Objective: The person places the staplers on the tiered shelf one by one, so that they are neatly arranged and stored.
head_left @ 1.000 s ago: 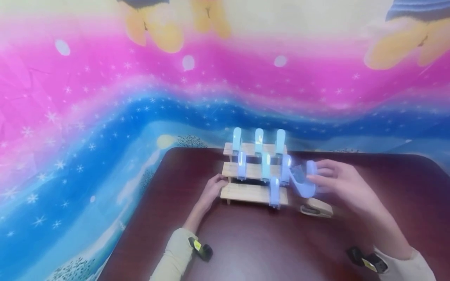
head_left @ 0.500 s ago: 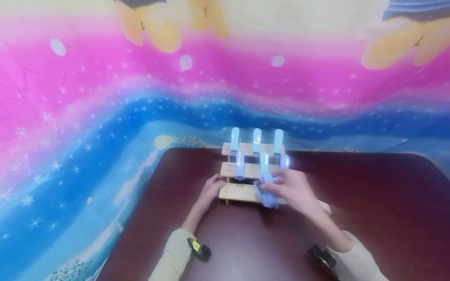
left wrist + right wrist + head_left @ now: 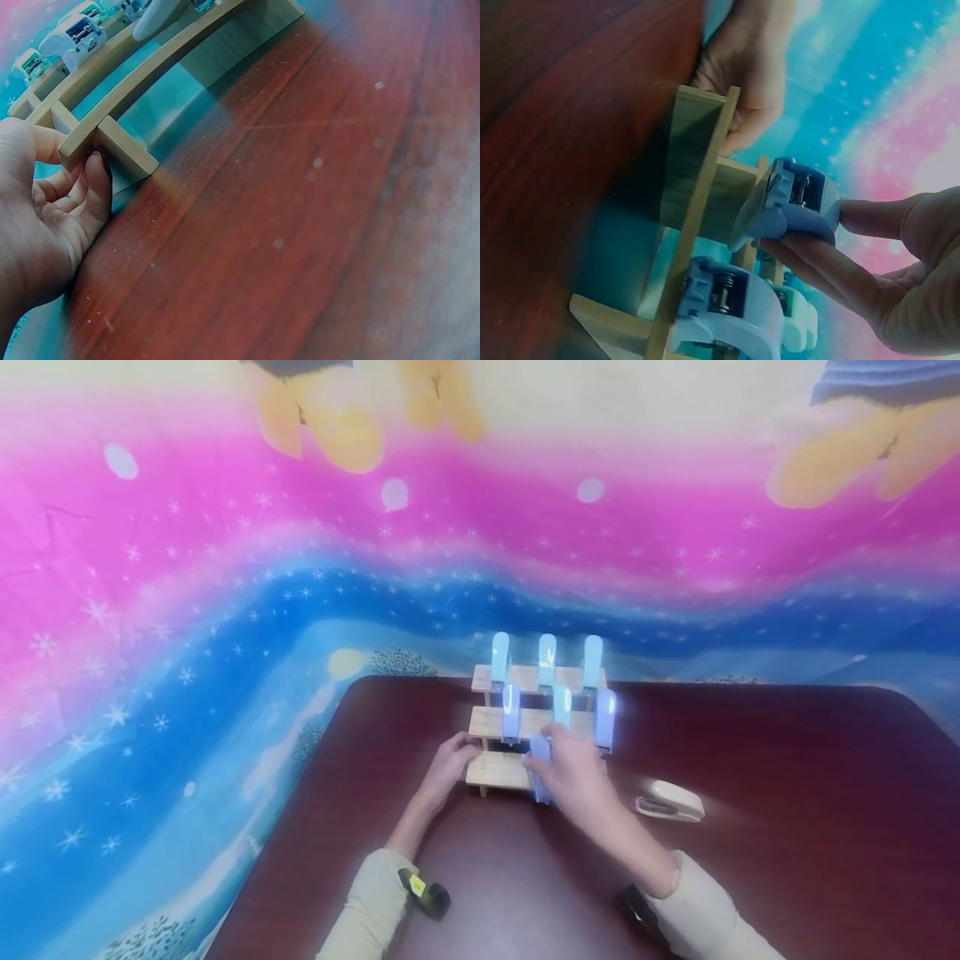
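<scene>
A three-tier wooden display rack [image 3: 495, 768] stands on the table with its tiers stepped up toward the back. My left hand [image 3: 450, 768] grips the left end of the lowest tier; in the left wrist view its fingers [image 3: 97, 184] curl around the board's end. My right hand [image 3: 581, 772] pinches a purple-blue hole punch [image 3: 799, 199] between thumb and fingers at the middle of that tier. Whether the punch touches the board I cannot tell. Another purple-blue hole punch [image 3: 731, 315] sits beside it, hidden behind my hand in the head view.
Light-blue punches [image 3: 500, 658] line the top tier. On the middle tier are a purple one [image 3: 512, 714], a light-blue one and another purple one [image 3: 605, 720]. A beige stapler-like item [image 3: 671, 800] lies right of the rack. A printed cloth [image 3: 225, 610] hangs behind the table.
My right hand has carried the purple-blue hole punch from right of the rack leftward to the lowest tier. My left hand has kept its grip on the rack.
</scene>
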{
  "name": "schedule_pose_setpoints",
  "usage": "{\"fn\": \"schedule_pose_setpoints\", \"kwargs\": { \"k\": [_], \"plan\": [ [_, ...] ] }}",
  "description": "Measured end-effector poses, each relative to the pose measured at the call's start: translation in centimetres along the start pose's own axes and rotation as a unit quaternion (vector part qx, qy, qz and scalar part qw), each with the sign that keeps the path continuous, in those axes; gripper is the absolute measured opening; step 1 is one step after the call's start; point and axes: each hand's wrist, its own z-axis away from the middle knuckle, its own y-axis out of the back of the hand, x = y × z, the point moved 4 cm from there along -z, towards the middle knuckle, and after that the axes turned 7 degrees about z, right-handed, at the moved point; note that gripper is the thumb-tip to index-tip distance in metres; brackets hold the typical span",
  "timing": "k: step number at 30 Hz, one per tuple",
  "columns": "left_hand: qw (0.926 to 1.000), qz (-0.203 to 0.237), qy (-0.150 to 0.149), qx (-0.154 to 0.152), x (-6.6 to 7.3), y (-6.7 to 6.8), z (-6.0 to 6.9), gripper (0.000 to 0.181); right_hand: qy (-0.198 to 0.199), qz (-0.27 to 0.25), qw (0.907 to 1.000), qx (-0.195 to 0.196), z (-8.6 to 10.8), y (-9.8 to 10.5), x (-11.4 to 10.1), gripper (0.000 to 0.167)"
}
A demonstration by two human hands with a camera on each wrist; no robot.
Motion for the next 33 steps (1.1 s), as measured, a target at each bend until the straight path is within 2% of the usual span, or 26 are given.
{"fn": "schedule_pose_setpoints", "kwargs": {
  "k": [7, 16, 22, 27, 30, 33],
  "plan": [
    [1.0000, 0.000, 0.002, 0.005, 0.0, -0.1, 0.1, 0.015, -0.006, -0.003, 1.0000, -0.006, 0.0, -1.3, 0.0, 0.041],
    [1.0000, -0.008, -0.003, 0.003, 0.0, -0.1, 0.0, 0.016, 0.039, 0.025, 0.9986, 0.025, -0.1, -2.1, -0.2, 0.029],
    [0.9999, -0.010, -0.004, 0.004, 0.0, 0.1, -0.1, 0.014, 0.018, 0.027, 0.9995, 0.002, -0.7, -2.5, -0.3, 0.026],
    [0.9999, -0.008, -0.005, 0.010, -0.1, 0.3, -0.3, 0.014, 0.016, 0.046, 0.9988, 0.005, -1.1, -2.7, -0.5, 0.025],
    [0.9999, -0.011, -0.001, 0.008, -0.2, 0.2, -0.3, 0.014, 0.024, 0.071, 0.9970, 0.017, -1.0, -2.1, -0.3, 0.026],
    [0.9999, -0.013, 0.003, 0.004, -0.2, 0.0, -0.3, 0.016, 0.030, 0.090, 0.9951, 0.027, -0.7, -0.1, 0.0, 0.031]
  ]
}}
